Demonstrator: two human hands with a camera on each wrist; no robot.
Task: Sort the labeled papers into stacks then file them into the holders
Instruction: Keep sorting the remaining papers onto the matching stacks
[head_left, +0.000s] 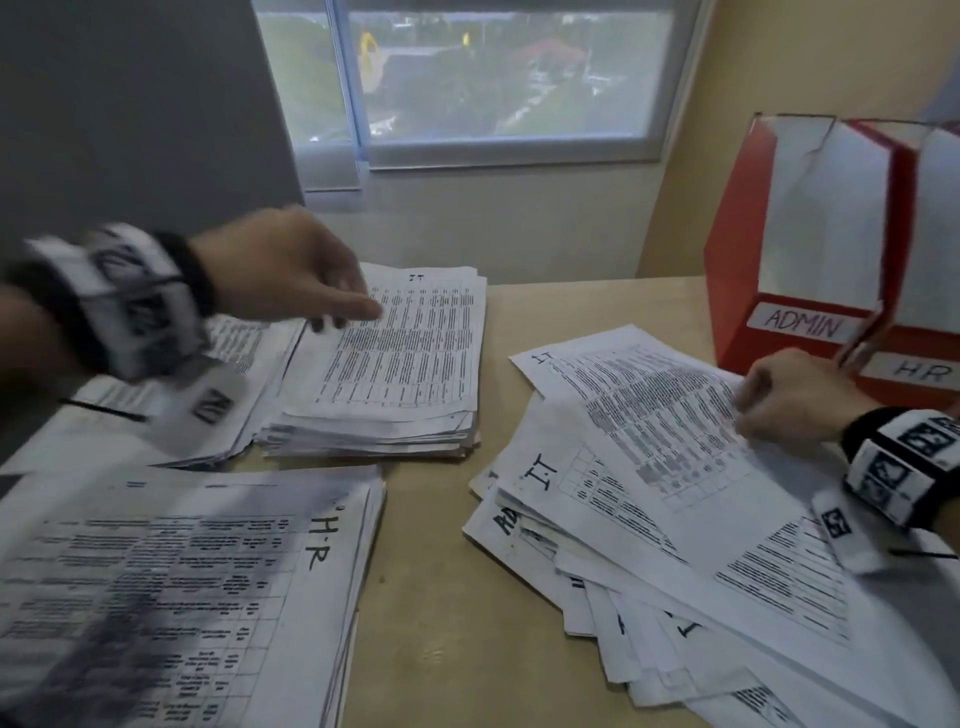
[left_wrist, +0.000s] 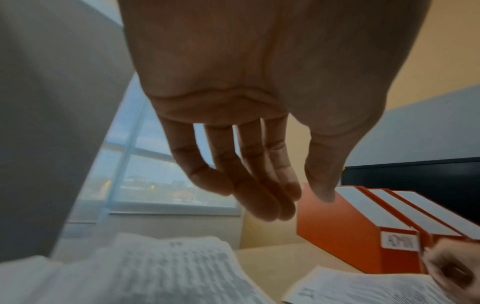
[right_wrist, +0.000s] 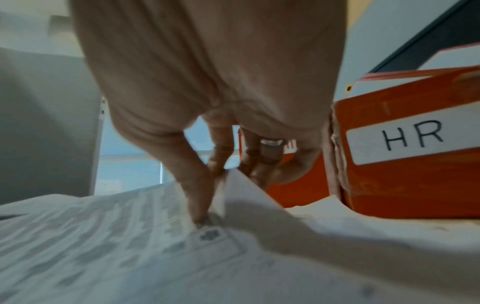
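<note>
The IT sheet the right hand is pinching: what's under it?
Under the IT sheet pinched by the right hand lies a fanned unsorted pile: another sheet marked IT and one beginning "AD" show. The sheets deeper down are covered, their labels hidden.

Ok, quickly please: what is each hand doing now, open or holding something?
Left hand: open, fingers straight, above the IT stack, holding nothing.
Right hand: pinching the edge of the top IT sheet on the unsorted pile.

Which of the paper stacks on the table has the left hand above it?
The IT stack at the back, by the window. The open left hand hovers over its left edge, while the HR stack and the loose pile lie elsewhere.
</note>
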